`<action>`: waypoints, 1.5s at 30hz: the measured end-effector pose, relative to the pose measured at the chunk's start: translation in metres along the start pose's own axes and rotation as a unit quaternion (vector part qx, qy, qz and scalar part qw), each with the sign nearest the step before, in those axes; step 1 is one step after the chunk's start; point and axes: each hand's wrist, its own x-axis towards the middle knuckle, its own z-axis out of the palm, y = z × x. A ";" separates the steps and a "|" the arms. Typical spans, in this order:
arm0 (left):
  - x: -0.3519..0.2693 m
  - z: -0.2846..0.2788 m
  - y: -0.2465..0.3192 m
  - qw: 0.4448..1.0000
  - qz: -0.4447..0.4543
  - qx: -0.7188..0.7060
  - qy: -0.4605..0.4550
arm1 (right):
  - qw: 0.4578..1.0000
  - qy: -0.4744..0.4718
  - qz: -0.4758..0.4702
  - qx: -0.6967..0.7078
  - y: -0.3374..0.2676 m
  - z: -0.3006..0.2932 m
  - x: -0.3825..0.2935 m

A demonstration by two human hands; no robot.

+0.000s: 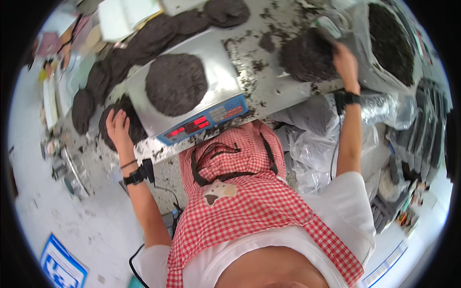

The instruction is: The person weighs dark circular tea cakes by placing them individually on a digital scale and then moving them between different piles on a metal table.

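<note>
A round dark cake of dried seaweed [176, 85] lies on the steel pan [219, 64] of a blue digital scale [205, 122] with lit red figures. To its left, my left hand [118, 129] rests with spread fingers on another dark disc [105, 124] beside the scale. At the right, my right hand [344, 59] is at the edge of a stack of dark discs [306, 55], and its fingers seem to pinch a rim there; blur hides the fingertips.
More dark discs [151, 34] overlap in a curved row behind the scale. An open plastic sack of dark flakes [390, 43] stands at the right. Clear bags [309, 154] lie below the table edge. Crumbs litter the table, and an open notebook [126, 16] lies at the back left.
</note>
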 end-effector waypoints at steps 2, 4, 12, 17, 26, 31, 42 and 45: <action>0.006 -0.029 -0.003 0.998 0.048 -0.015 0.036 | 0.977 0.201 0.020 -0.065 -0.029 -0.035 -0.006; 0.015 -0.046 -0.007 0.974 0.167 0.125 0.091 | 0.929 0.362 0.036 0.073 -0.084 -0.066 -0.015; 0.036 -0.004 -0.004 0.864 0.394 0.306 0.074 | 0.647 -0.129 0.138 0.739 -0.311 0.018 -0.026; -0.001 0.088 -0.026 0.794 0.438 0.421 -0.019 | 0.793 -0.190 -0.035 0.578 -0.387 0.093 -0.003; 0.002 0.118 -0.091 0.750 0.439 0.490 -0.062 | 0.884 0.047 -0.420 0.199 -0.461 0.045 -0.073; -0.009 0.127 -0.076 0.766 0.428 0.478 -0.040 | 0.953 0.115 -0.025 0.278 -0.384 0.017 -0.067; 0.049 0.004 0.021 0.802 0.355 0.481 0.022 | 0.589 0.130 0.297 0.740 -0.176 -0.021 -0.086; 0.103 -0.052 -0.023 0.764 0.434 0.478 0.022 | 0.581 0.113 0.306 0.746 -0.171 -0.005 -0.098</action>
